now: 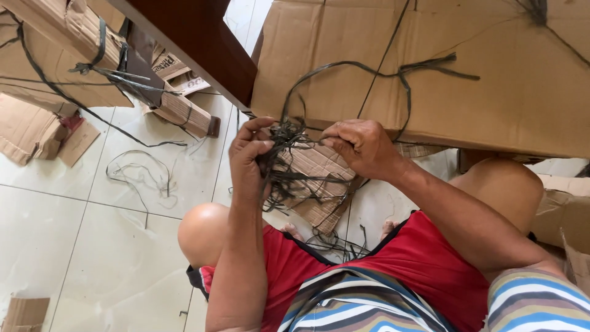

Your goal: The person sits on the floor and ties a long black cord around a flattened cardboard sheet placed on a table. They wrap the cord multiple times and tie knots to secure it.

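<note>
While your left hand (249, 161) curls its fingers (257, 147) tight around a tangled bundle of dark plastic strapping (289, 166), your right hand (362, 146) pinches the same tangle from the other side, held between your knees above a flattened piece of corrugated cardboard (319, 184). One strand (369, 71) loops up over the large cardboard box (491, 80) ahead of you. Further left, loose strapping (144, 175) lies on the white tiled floor (80, 233) near bundled cardboard (61, 49).
</note>
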